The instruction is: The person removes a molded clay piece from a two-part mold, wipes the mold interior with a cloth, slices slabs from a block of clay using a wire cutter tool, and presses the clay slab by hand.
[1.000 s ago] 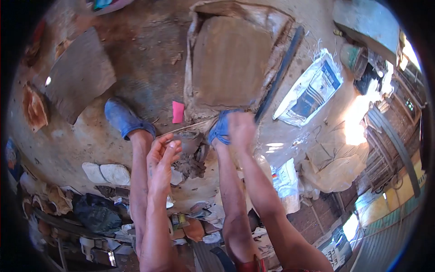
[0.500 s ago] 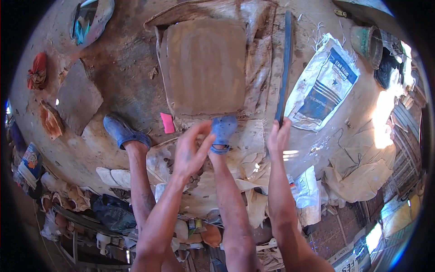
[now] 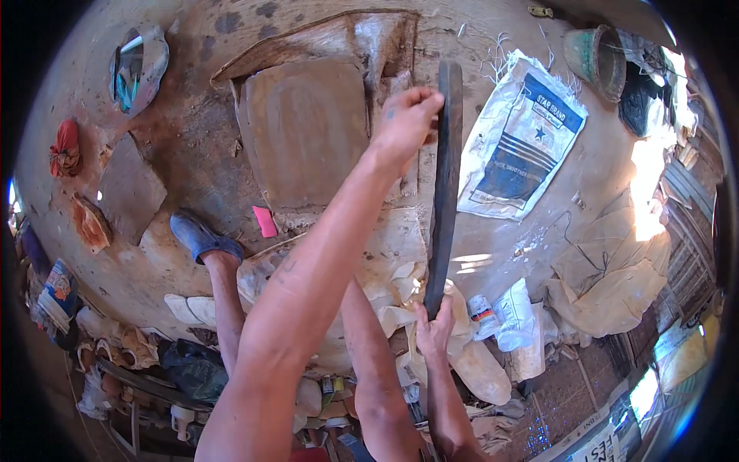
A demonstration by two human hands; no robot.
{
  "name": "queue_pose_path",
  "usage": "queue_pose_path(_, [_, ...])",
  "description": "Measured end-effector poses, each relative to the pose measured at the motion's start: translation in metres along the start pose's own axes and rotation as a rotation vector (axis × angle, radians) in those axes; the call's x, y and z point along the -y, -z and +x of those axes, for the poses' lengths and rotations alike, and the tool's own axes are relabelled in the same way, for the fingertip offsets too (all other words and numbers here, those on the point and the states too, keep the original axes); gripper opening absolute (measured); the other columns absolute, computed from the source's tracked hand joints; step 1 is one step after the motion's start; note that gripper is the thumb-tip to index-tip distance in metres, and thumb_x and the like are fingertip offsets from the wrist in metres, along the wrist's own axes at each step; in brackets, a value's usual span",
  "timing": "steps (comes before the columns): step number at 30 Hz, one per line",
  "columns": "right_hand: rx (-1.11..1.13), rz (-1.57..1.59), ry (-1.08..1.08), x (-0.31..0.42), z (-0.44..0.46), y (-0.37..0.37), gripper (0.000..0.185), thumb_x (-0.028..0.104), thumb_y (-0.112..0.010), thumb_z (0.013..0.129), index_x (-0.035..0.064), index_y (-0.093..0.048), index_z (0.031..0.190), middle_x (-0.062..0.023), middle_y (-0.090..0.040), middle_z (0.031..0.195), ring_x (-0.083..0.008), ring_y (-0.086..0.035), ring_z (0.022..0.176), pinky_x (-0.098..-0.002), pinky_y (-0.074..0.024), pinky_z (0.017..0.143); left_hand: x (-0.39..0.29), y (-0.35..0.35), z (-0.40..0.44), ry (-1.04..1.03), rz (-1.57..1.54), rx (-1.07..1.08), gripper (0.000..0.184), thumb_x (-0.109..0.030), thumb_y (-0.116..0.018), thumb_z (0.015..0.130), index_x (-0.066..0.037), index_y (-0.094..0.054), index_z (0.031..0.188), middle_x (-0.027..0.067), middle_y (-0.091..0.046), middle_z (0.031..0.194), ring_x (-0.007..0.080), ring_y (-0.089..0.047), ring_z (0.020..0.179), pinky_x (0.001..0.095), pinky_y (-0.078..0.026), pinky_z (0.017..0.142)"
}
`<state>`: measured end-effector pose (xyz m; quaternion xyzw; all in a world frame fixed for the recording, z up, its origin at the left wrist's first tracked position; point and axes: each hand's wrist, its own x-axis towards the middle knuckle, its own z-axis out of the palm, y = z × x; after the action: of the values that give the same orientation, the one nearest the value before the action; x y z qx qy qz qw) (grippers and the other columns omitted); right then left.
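Observation:
My right hand [image 3: 436, 329] is closed around the near end of a long, dark, flat strip [image 3: 445, 192], held lengthwise away from me. My left hand [image 3: 408, 123] reaches across to the strip's far part, its curled fingers at the left edge; they seem to pinch it, though the contact is partly hidden. Left of the strip lies a smooth brown slab [image 3: 304, 131], resembling wet clay, on a muddy cloth [image 3: 323, 38]. My left forearm covers the slab's lower right corner. A small pink piece [image 3: 264, 221] rests just below the slab.
A white and blue printed sack [image 3: 523, 138] lies right of the strip. Farther right stands a worn bucket [image 3: 596, 61]. At left are a basin [image 3: 138, 69], a red cloth bundle [image 3: 65, 146] and a flat grey-brown piece [image 3: 131, 189]. My blue clog [image 3: 202, 235] is on the ground.
My right hand has drawn the strip back toward me, bringing its far end nearer. My left hand has moved from beside my right foot up and across to the strip.

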<state>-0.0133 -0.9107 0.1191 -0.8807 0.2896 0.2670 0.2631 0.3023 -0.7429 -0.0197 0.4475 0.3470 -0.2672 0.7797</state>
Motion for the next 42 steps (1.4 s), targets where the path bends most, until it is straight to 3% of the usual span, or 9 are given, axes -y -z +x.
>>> queue_pose_path(7, [0.218,0.141,-0.135,-0.030,-0.035,0.010,0.042,0.039,-0.071,0.095,0.0026,-0.050,0.097,-0.0125,-0.054,0.069,-0.0303,-0.057,0.063,-0.0448,-0.0451,0.061,0.061,0.026,-0.020,0.180,-0.407,0.321,0.019,-0.033,-0.069,0.101,-0.015,-0.067,0.098,-0.0057,-0.063,0.087,0.0082,-0.056,0.079,0.0291,-0.048,0.075])
queue_pose_path(11, [0.151,0.437,-0.134,0.006,-0.007,0.020,0.033,0.035,-0.061,0.102,0.0051,-0.050,0.096,-0.0014,-0.052,0.063,-0.0109,-0.051,0.048,-0.0289,-0.0401,0.045,0.088,0.018,-0.083,0.161,-0.326,0.364,0.016,-0.030,-0.068,0.101,-0.014,-0.069,0.103,-0.0075,-0.065,0.096,0.0062,-0.057,0.089,0.0272,-0.047,0.087])
queue_pose_path(18, [-0.124,0.097,0.085,0.069,0.079,0.048,0.034,0.036,-0.057,0.104,0.0019,-0.053,0.101,-0.0064,-0.051,0.082,-0.0196,-0.050,0.074,-0.0372,-0.0426,0.068,0.209,-0.002,-0.216,0.085,-0.154,0.550,0.027,-0.028,-0.067,0.103,-0.005,-0.069,0.116,-0.0020,-0.065,0.111,0.0099,-0.058,0.105,0.0305,-0.048,0.092])
queue_pose_path(21, [-0.057,0.098,0.121,0.080,0.091,0.061,0.031,0.029,-0.068,0.098,0.0018,-0.055,0.104,-0.0069,-0.053,0.082,-0.0207,-0.053,0.076,-0.0391,-0.0447,0.069,0.175,0.009,-0.217,0.531,-0.005,0.648,0.074,-0.049,-0.073,0.096,-0.010,-0.047,0.154,0.0162,-0.053,0.150,0.0303,-0.054,0.135,0.0428,-0.045,0.112])
queue_pose_path(24, [-0.070,-0.080,0.337,0.097,0.115,0.061,0.031,0.018,-0.079,0.088,0.0019,-0.059,0.104,-0.0102,-0.056,0.083,-0.0262,-0.059,0.076,-0.0417,-0.0474,0.069,0.114,0.053,-0.178,-0.358,0.515,0.274,0.076,-0.052,-0.073,0.094,-0.006,-0.050,0.150,0.0238,-0.057,0.143,0.0349,-0.056,0.131,0.0473,-0.045,0.110])
queue_pose_path(27, [0.015,-0.474,0.758,0.118,0.164,0.064,0.037,0.014,-0.088,0.075,0.0028,-0.063,0.101,-0.0144,-0.059,0.085,-0.0364,-0.064,0.078,-0.0451,-0.0500,0.067,-0.004,0.133,-0.123,-0.900,1.102,-0.221,0.074,-0.014,-0.086,0.067,-0.014,-0.061,0.137,0.0145,-0.058,0.133,0.0367,-0.056,0.121,0.0484,-0.046,0.100])
queue_pose_path(30, [0.095,-0.612,1.055,0.152,0.226,0.051,0.042,0.021,-0.090,0.068,0.0042,-0.064,0.097,-0.0130,-0.060,0.087,-0.0367,-0.064,0.078,-0.0452,-0.0505,0.066,-0.056,0.206,-0.097,-0.910,1.612,-0.167,0.083,-0.015,-0.083,0.065,-0.021,-0.058,0.143,0.0089,-0.053,0.142,0.0333,-0.047,0.136,0.0495,-0.035,0.110])
queue_pose_path(35, [0.131,-0.644,1.225,0.208,0.298,0.002,0.043,0.028,-0.087,0.072,0.0053,-0.060,0.097,-0.0143,-0.061,0.089,-0.0360,-0.065,0.079,-0.0447,-0.0517,0.067,-0.070,0.292,-0.072,-0.780,1.702,0.045,0.057,-0.014,-0.078,0.071,-0.014,-0.063,0.126,0.0084,-0.061,0.114,0.0310,-0.059,0.110,0.0450,-0.043,0.096])
queue_pose_path(42, [-0.043,-0.720,1.113,0.263,0.379,-0.056,0.034,0.017,-0.079,0.075,0.0089,-0.066,0.104,-0.0154,-0.063,0.100,-0.0359,-0.065,0.095,-0.0471,-0.0533,0.078,-0.070,0.349,-0.002,-0.799,1.661,-0.446,0.046,-0.007,-0.071,0.070,-0.010,-0.060,0.114,0.0105,-0.057,0.104,0.0342,-0.055,0.108,0.0471,-0.045,0.088])
